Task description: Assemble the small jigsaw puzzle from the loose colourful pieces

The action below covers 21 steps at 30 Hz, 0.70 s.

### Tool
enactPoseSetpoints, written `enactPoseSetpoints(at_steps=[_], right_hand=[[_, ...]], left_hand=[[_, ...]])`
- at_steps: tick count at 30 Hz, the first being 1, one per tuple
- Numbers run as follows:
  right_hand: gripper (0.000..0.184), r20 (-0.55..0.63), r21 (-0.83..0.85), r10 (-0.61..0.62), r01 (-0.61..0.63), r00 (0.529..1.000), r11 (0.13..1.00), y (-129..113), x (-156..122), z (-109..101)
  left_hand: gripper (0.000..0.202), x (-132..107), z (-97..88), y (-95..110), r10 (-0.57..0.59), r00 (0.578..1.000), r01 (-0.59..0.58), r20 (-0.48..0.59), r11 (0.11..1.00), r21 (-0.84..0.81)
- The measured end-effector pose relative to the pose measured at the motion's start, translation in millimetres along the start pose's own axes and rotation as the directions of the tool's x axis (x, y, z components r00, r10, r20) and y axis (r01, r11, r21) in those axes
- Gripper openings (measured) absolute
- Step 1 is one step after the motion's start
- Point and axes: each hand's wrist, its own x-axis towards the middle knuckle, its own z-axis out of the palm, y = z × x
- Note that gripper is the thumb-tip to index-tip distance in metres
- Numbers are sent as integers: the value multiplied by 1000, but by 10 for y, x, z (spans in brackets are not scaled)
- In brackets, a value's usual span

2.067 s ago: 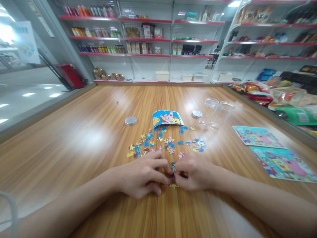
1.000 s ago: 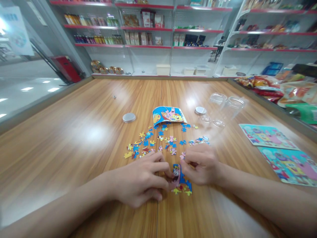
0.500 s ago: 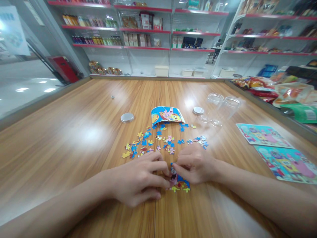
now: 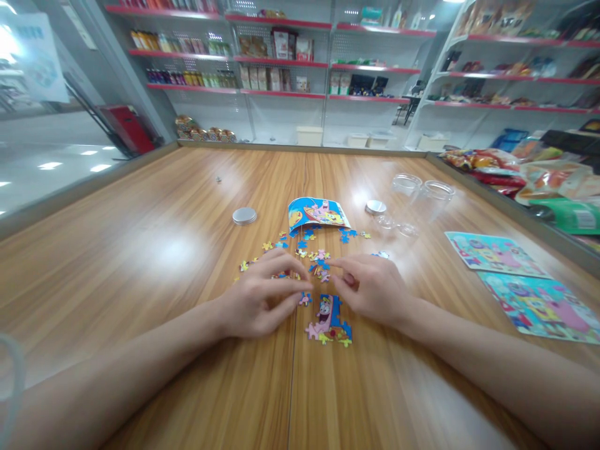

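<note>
A partly joined jigsaw section (image 4: pixel 330 322), with a pink cartoon face on blue, lies flat on the table in front of me. My left hand (image 4: pixel 265 290) hovers to its upper left with fingers bent and apart. A loose pink puzzle piece (image 4: pixel 305 299) lies at its thumb tip; whether they touch I cannot tell. On the other side my right hand (image 4: pixel 372 287) has its thumb and index finger apart, beside loose puzzle pieces (image 4: pixel 320 269). More pieces, blue and yellow, spread beyond both hands, some hidden behind them. A curled picture sheet (image 4: pixel 319 214) stands behind the pieces.
Two clear jars (image 4: pixel 435 199) lie at the right back, near a silver lid (image 4: pixel 375 207). Another silver lid (image 4: pixel 244 216) is at the left. Two cartoon picture cards (image 4: pixel 497 254) lie at the right. Packaged goods (image 4: pixel 553 175) and shelves (image 4: pixel 281 60) border the wooden table.
Both hands have lifted off the joined section and moved away from me, their fingers parting. The section now shows fully, and the right hand's fingertips are by the loose pieces.
</note>
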Motion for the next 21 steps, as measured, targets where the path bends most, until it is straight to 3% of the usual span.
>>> enactPoseSetpoints(at_steps=[1,3,5,8,13,18,21], right_hand=[[24,23,-17,16,-16,1000,1000,11,5,7],[20,69,-32,21,-19,997,999,30,15,26],[17,95,-31,14,-11,995,999,41,25,43],[17,111,-18,-6,8,994,1000,41,44,61],[18,90,-1,32,-32,995,999,39,65,70],[15,127,20,24,-27,992,999,35,61,54],[25,129,0,39,-39,991,999,23,64,43]], left_hand=[[28,-16,5,-45,-53,996,57,-66,997,56],[25,-39,4,-116,-116,989,128,-95,983,130],[25,-45,-9,-138,-116,993,119,-27,982,149],[29,-28,-27,-82,-26,992,12,121,993,115],[35,-7,-6,-2,108,951,-116,291,993,12],[32,-34,13,-48,37,962,-52,271,998,47],[34,-41,5,-49,-10,968,-16,253,995,100]])
